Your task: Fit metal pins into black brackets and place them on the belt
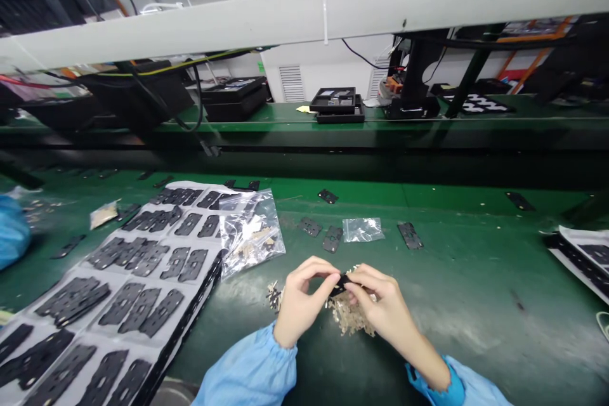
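A small black plate (339,285) is held between both hands above the green bench. My left hand (304,297) pinches its left end between thumb and fingers. At its right end, my right hand (383,306) has fingertips and thumb closed on the plate. Fingers cover much of it, so its details are hidden. Right below lies a loose heap of small tan pieces (351,318). Beside my left hand is a smaller scatter of metallic-looking bits (273,297). Several similar flat black plates with cut-outs (332,239) lie on the bench beyond my hands.
At left, a large white-lined tray (164,266) holds rows of black plates. A clear bag of small pieces (254,241) overlaps its right edge. A small clear bag (363,229) lies ahead. Another tray (583,260) stands far right. A blue sleeve (12,231) shows at far left.
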Demonstrator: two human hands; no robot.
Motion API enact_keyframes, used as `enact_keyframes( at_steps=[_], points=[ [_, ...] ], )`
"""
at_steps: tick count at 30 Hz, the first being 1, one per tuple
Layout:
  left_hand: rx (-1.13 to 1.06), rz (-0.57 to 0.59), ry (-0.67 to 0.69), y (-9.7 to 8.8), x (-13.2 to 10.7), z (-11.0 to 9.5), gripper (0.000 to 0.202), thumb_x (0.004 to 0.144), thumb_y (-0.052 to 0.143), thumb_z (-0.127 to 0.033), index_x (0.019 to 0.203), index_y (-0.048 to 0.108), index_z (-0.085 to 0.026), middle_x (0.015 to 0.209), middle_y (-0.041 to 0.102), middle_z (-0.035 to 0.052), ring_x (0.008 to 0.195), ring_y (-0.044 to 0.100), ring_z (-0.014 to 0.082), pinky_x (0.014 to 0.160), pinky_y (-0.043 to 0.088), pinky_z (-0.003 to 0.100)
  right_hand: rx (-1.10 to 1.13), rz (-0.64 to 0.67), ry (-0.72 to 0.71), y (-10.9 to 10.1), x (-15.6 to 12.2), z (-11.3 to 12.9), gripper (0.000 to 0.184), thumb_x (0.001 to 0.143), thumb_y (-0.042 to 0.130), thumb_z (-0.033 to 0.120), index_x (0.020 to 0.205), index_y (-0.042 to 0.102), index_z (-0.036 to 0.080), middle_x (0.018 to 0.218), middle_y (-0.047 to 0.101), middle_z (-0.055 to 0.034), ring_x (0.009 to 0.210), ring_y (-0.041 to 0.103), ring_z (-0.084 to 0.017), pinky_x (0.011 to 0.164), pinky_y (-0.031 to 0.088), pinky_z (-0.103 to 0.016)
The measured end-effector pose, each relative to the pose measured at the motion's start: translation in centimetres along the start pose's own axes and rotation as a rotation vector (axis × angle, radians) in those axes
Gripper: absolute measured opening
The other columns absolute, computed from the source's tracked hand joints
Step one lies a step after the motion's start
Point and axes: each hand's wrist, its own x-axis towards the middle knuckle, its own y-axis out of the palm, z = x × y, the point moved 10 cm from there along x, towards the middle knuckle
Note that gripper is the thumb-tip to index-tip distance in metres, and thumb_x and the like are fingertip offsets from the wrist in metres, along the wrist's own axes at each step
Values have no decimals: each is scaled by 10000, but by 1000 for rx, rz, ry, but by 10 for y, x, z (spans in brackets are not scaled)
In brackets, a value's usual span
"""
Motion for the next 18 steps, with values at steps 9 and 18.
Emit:
enact_keyframes(
  at_steps=[9, 18],
  points=[
    [236, 73, 210, 12, -2, -27, 74, 797, 589, -119, 804, 648, -163, 779, 628, 48, 764, 592, 158, 696, 474, 281, -277, 101, -163, 5, -6, 18, 286, 926, 353, 114, 891, 633, 161, 746, 511, -48, 671, 483, -154, 609, 366, -263],
    [452, -10, 640, 29, -27, -45, 341, 784, 554, -6, 1083, 587, -164, 936, 664, 79, 862, 585, 179, 742, 488, 331, -137, 32, -134, -8, 1, 14, 252, 883, 427, 112, 736, 626, 160, 685, 520, -31, 634, 498, -142, 585, 382, -243]
  ],
)
